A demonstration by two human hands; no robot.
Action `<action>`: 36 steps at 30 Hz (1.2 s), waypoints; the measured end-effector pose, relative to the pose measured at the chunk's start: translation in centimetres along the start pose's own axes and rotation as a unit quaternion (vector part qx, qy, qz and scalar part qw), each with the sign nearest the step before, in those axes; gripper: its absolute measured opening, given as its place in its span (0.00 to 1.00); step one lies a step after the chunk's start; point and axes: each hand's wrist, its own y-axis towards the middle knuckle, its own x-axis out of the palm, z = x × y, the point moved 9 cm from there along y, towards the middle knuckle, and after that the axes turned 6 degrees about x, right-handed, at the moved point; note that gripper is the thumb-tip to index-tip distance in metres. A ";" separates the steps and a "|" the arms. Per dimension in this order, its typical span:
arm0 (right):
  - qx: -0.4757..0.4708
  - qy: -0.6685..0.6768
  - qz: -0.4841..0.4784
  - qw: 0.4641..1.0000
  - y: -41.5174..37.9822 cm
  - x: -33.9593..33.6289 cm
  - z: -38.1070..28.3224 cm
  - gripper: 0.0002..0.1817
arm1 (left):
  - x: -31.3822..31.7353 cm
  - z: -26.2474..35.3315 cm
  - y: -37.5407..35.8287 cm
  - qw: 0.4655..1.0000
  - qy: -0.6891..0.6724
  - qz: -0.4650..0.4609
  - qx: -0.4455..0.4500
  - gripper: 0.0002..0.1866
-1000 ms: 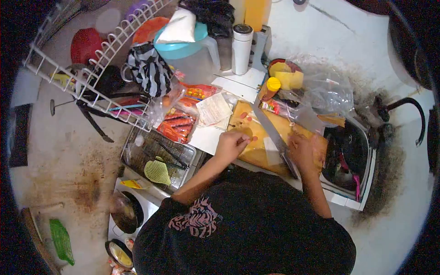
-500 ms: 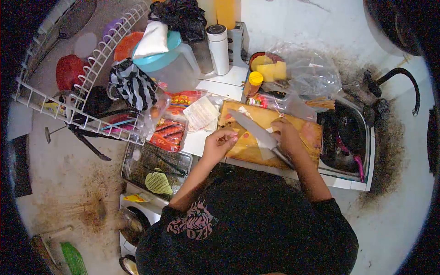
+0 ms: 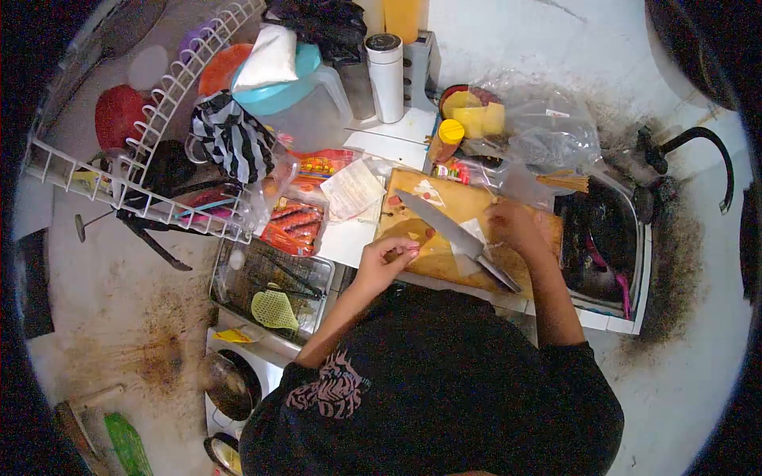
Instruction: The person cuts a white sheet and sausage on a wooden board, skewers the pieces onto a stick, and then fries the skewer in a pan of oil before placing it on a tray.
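A wooden cutting board (image 3: 440, 266) lies on the counter before me, with a large kitchen knife (image 3: 448, 226) resting diagonally across it. At the board's left edge, my left hand (image 3: 387, 263) pinches a small reddish piece (image 3: 413, 247) that looks like a sausage slice. My right hand (image 3: 514, 226) hovers over or rests on the board's right part, past the knife; its fingers are smeared and I cannot make out anything in them. Small white paper-like triangles (image 3: 429, 193) lie on the board with reddish round bits on or beside them.
Packed sausages (image 3: 295, 226) and a paper sheet (image 3: 353, 190) lie left of the board. Behind it stand a yellow-capped jar (image 3: 447, 141) and a white flask (image 3: 386, 79). Bamboo skewers (image 3: 563, 183) lie beside the dark sink (image 3: 591, 262). A wire rack (image 3: 87, 178) stands far left.
My right hand has moved slightly right, away from the knife, and blurred. My left hand has shifted a little right and down, still pinching. The whole view has shifted slightly.
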 end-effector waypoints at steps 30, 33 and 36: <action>-0.058 0.387 0.244 0.887 -4.8 -3.4 -6.6 0.31 | 1.1 1.7 0.4 0.976 -0.196 0.063 -0.073 0.10; -0.067 0.398 0.214 0.890 -6.0 -3.6 -10.9 0.34 | 1.6 3.2 0.7 0.972 -0.219 0.062 -0.056 0.10; -0.106 0.394 0.174 0.896 -7.1 -3.3 -14.2 0.36 | 1.8 5.0 0.8 0.971 -0.222 0.065 -0.053 0.09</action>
